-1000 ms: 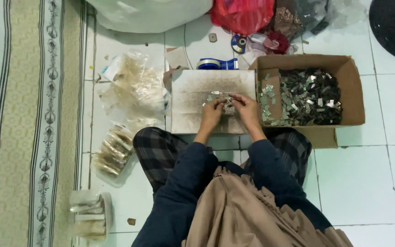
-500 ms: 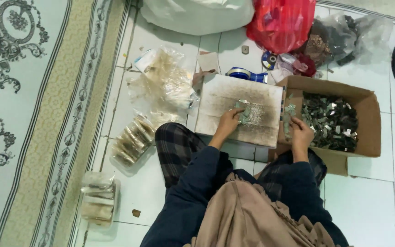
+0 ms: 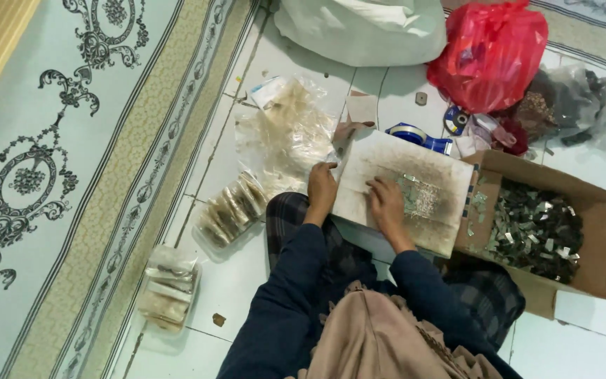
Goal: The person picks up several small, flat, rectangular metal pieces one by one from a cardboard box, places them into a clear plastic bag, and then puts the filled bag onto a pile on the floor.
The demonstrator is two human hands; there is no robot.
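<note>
A dirty white board point(image 3: 422, 168) rests across my lap, with a small heap of shiny metal pieces point(image 3: 422, 198) on it. My left hand point(image 3: 322, 191) lies at the board's left edge, fingers curled on the rim. My right hand point(image 3: 386, 203) rests flat on the board just left of the metal pieces, fingers spread. Whether either hand pinches a piece cannot be made out.
A cardboard box point(image 3: 597, 231) full of metal pieces point(image 3: 531, 231) stands to the right. Clear plastic bags point(image 3: 289, 137), filled packets point(image 3: 229, 210) and a tub point(image 3: 168, 288) lie on the left. A tape roll point(image 3: 415, 135), red bag point(image 3: 489, 56), white sack point(image 3: 359, 28) and patterned carpet point(image 3: 57, 161) surround them.
The view swung left and tilted. My left hand moved from the pile to the board's left edge. My right hand came back from the box side onto the board.
</note>
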